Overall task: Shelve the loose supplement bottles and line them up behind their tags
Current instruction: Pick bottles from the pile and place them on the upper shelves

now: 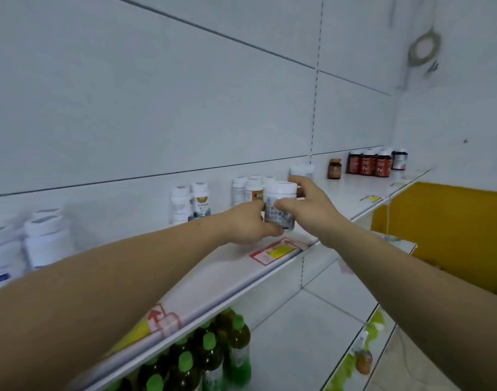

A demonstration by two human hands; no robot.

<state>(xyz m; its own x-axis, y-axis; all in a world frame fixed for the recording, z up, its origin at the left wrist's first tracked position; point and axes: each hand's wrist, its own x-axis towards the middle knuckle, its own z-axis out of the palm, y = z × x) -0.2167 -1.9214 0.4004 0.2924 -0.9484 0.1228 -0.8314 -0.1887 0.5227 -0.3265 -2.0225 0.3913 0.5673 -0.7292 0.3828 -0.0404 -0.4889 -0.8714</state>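
Bright, even, cool light with faint shadows; the whole view is softly blurred, and wide-angle distortion bends the shelf (284, 266) edges.

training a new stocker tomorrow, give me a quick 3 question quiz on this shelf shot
1. True or false: the left hand and the right hand both grip the white-capped bottle.
2. What lies at the shelf edge just in front of that bottle? A) a red and yellow tag B) a pair of scissors C) a roll of tape
3. Fill in: the bottles on the lower shelf have ___ caps.

Key: 1 true; 2 A; 3 green
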